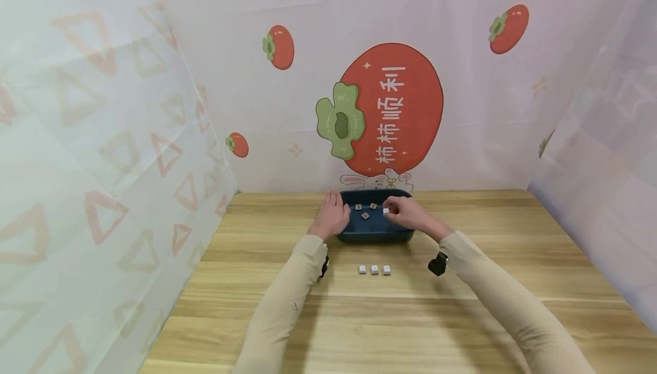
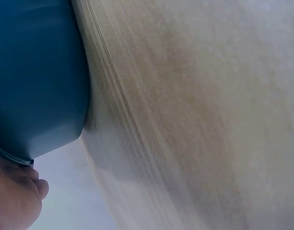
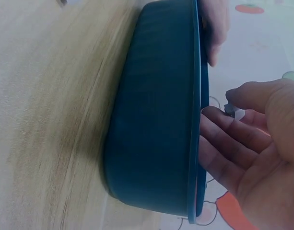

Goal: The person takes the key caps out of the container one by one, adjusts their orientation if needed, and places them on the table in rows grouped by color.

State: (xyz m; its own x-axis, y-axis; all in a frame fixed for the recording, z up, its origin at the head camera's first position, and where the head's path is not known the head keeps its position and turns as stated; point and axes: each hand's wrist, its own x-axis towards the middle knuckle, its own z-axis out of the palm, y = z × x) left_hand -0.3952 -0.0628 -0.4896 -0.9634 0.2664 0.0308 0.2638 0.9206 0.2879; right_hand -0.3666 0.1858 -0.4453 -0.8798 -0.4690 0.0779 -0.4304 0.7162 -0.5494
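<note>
A dark blue tray (image 1: 374,238) stands near the back edge of the table, with three small brown-faced blocks (image 1: 365,215) lying inside. My left hand (image 1: 331,214) rests on the tray's left rim, fingers pointing away from me. In the left wrist view, part of this hand (image 2: 17,194) touches the rim. Over the tray's right side, my right hand (image 1: 408,213) pinches a small white block (image 1: 386,211) between thumb and index finger. The right wrist view shows the pinched block (image 3: 230,109) with a darker side, just above the tray's rim.
Three small white blocks (image 1: 374,269) lie in a row on the wooden table (image 1: 359,322), on my side of the tray. A white backdrop with printed persimmons (image 1: 405,106) rises behind the table. Printed cloth walls (image 1: 102,191) stand at both sides.
</note>
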